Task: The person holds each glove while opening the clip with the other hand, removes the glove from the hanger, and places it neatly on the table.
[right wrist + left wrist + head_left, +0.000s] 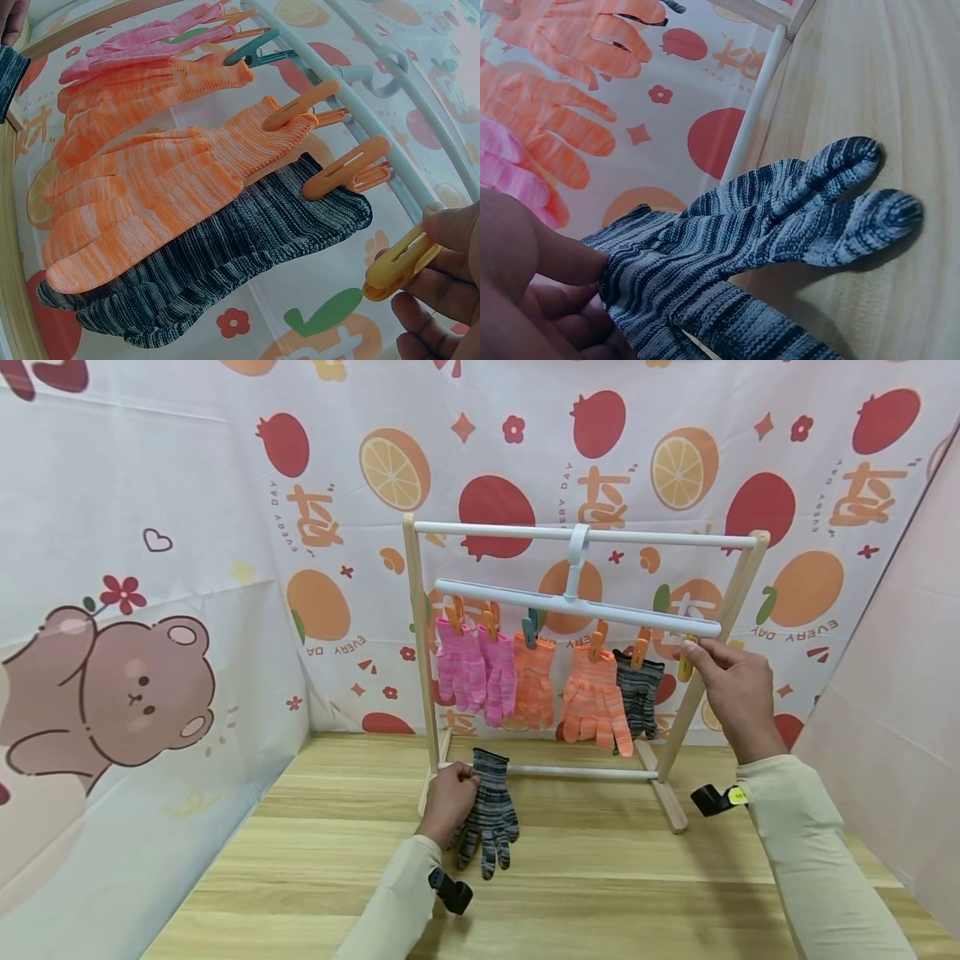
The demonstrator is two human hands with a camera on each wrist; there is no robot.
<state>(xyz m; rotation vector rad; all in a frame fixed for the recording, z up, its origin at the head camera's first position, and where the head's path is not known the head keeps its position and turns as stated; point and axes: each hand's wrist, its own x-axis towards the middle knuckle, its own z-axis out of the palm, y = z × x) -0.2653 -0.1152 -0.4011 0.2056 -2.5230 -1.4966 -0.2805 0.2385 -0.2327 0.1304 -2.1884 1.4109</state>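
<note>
My left hand [452, 797] pinches a black-and-grey striped knit glove [492, 814] by the side near its cuff. The glove's fingers point down, close over the tabletop. At the right end of a pale hanger [517, 594], my right hand [738, 693] pinches a yellow clothespin [401, 262] between thumb and fingers. Beside it hangs another black-and-grey glove [225, 247], held by an orange clothespin [349, 169]. Farther left hang an orange glove [596, 697], a second orange glove [533, 681] under a teal clothespin [530, 628], and two pink gloves [460, 667].
A wooden rack [422, 643] with white rods carries the hanger on its top rod [495, 532]. Its lower rod [570, 772] runs just behind the held glove. The rack's right foot [670, 806] juts forward on the wood-grain table [300, 860]. Fruit-printed cloth [360, 610] stands behind.
</note>
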